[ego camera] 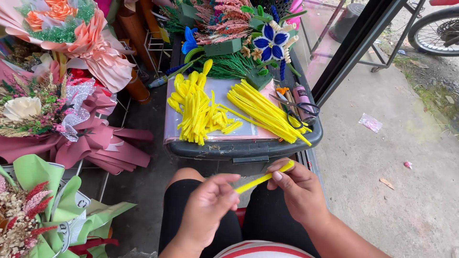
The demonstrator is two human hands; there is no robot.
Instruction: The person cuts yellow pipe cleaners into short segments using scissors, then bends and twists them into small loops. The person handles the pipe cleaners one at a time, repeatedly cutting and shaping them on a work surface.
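Note:
A yellow pipe cleaner [262, 178] stretches between both my hands above my lap. My left hand [206, 206] pinches its lower left end and my right hand [299, 190] pinches its upper right end. In front of my knees a dark plastic bin lid [248, 148] serves as a work surface. On it lie a pile of bent yellow pipe-cleaner pieces [197, 107] at the left and a bundle of straight yellow pipe cleaners [262, 110] at the right.
Black-handled scissors [295, 107] and a pink tube [303, 98] lie at the lid's right edge. Blue pipe-cleaner flowers [270, 42] and green stems stand behind. Wrapped bouquets [62, 86] fill the left side. A black post [356, 45] and concrete floor are at right.

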